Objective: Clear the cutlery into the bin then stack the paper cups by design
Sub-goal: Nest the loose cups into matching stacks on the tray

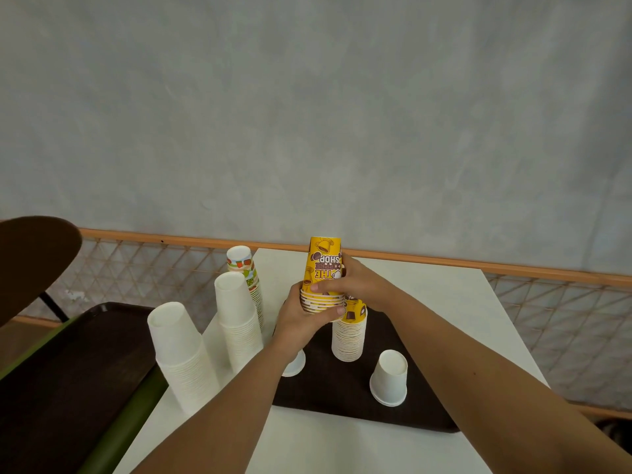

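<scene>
Yellow paper cups printed with "THE COFFEE SHOP" (323, 265), nested upside down in a short stack, are held up at the centre of the frame, above the far edge of a dark brown plastic tray (345, 401). The lower rims of the stack are gripped by the left hand (297, 319), whose fingers are curled round them. The topmost cup is clasped by the right hand (355, 282) from the right side.

Just behind and below the held stack, a tall stack of white paper cups capped by another yellow cup (348, 340) is seen standing on the tray. A short inverted pair of white cups (389, 378) is placed to the lower right of it, and a single white cup (294, 366) is partly hidden under the left wrist.

To the left, off the tray, two tall white cup stacks (239, 323) (181, 354) and a stack with a green and orange print (249, 273) are set on the white table (376, 446). A second dark tray (68, 371) is seen at the lower left, an orange-railed mesh fence (513, 265) and a grey wall (307, 114) beyond.
</scene>
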Tool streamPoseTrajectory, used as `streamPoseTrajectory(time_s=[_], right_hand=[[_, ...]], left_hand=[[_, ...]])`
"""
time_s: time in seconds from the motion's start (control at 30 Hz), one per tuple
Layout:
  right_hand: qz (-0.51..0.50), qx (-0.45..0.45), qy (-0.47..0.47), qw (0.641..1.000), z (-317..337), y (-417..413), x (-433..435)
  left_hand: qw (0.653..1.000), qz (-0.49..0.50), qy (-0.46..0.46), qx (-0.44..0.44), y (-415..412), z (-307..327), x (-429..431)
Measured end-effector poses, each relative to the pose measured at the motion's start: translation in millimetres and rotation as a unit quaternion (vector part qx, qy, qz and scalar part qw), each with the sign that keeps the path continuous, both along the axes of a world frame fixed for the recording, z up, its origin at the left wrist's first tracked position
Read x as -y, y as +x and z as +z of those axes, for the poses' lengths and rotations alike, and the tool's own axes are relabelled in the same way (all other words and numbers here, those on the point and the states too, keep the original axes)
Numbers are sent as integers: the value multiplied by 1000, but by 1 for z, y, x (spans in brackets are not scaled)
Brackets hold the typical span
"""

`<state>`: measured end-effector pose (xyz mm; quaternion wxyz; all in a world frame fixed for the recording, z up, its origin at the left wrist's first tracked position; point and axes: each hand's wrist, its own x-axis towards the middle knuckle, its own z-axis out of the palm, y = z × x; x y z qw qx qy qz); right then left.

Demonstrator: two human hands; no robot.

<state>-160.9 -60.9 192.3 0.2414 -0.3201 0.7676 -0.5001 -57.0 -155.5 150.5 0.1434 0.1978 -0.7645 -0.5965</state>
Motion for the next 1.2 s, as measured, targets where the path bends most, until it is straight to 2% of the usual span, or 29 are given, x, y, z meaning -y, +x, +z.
streamPoseTrajectory(time_s=[0.47,0.7,0.87,1.2], right_hand=[[-67,25,-70,995,23,-8,4],[-164,13,-175,971,37,-20,-5],[-202,-21,-118,972,16,-31,-14],[-188,-46,-21,981,-28,-30,-16]], left_hand=[[1000,2,-14,19,9,4,0],[999,24,13,36,10,-5,3],[997,48,32,42,11,-12,6],[996,72,25,50,5,-11,6]])
